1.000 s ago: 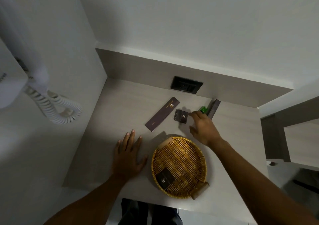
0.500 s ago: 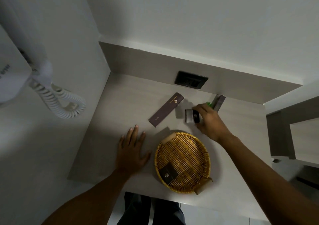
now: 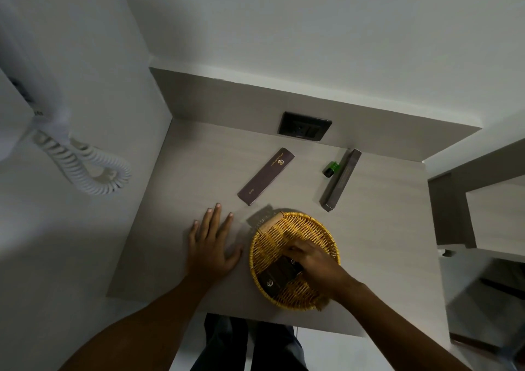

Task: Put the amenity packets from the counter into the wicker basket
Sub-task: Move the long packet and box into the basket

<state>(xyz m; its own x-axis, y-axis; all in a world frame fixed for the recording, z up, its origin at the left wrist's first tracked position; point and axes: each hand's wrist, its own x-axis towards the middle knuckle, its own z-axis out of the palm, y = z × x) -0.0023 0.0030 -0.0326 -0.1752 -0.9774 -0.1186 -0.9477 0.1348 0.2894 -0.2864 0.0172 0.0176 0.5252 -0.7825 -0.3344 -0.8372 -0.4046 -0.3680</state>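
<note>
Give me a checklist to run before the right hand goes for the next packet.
1. Right hand free of its small dark packet: cannot tell, fingers rest on it.
2. Round wicker basket has room: ok.
3. Long dark flat packet unobstructed on the pale counter: ok.
4. Long grey box unobstructed: ok.
5. Small green bottle clear of the box: cannot tell.
6. Left hand flat, out of the path: ok.

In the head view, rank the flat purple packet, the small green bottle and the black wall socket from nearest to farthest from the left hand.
From the left hand, flat on the counter:
1. Long flat purple packet, just beyond the fingertips, to the right.
2. Small green bottle, farther right, beside a long dark box.
3. Black wall socket, on the back panel, farthest.
</note>
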